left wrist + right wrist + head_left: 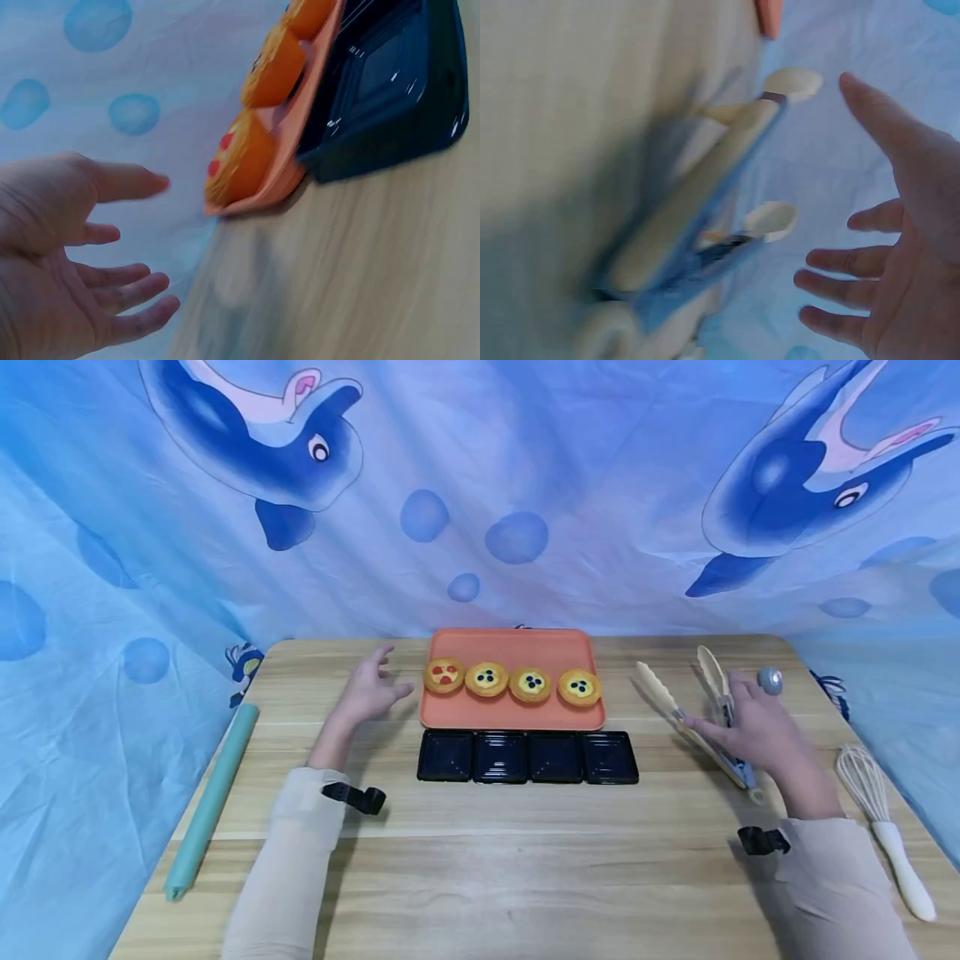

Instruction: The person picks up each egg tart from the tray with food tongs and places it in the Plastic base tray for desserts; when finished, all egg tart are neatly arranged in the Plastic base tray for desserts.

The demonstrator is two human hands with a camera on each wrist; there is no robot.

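Observation:
Four is avoided here: several egg tarts [486, 680] sit in a row on an orange tray [510, 720], the leftmost with red bits on top, the others with dark ones. My left hand [369, 687] hovers left of the tray with its fingers spread, holding nothing; the left wrist view shows it apart from the red-topped tart [241, 161]. Over a pair of tongs [716, 752], which lies spread on the table, my right hand [753, 724] is held with fingers extended. In the right wrist view the fingers stand apart from the tongs [697, 202].
A black tray with square compartments [501, 758] lies just in front of the orange tray. At the left edge lies a green rolling pin [212, 802]. A whisk [888, 835] lies at the right edge, and a small silvery round thing [769, 680] beyond the right hand.

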